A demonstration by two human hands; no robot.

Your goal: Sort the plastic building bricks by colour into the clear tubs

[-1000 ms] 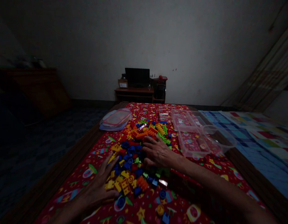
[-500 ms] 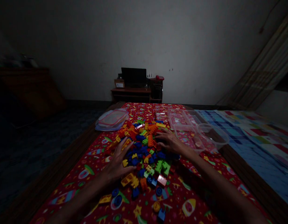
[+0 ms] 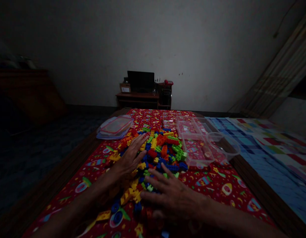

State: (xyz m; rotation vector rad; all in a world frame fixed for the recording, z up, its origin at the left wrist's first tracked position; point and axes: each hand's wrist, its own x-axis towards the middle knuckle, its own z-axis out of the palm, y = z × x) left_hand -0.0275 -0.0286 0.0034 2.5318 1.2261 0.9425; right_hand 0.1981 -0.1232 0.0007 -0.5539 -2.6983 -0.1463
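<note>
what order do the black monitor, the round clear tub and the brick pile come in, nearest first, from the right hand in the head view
From the right hand:
1. Brick pile: right at its fingertips.
2. Round clear tub: ahead and to its right.
3. Black monitor: far back, somewhat to its left.

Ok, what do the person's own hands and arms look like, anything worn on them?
The left hand and right hand are ungloved. The left forearm and right forearm are slender, with no sleeve, watch or cable visible. It's too dim to rule out thin rings or small markings.
</note>
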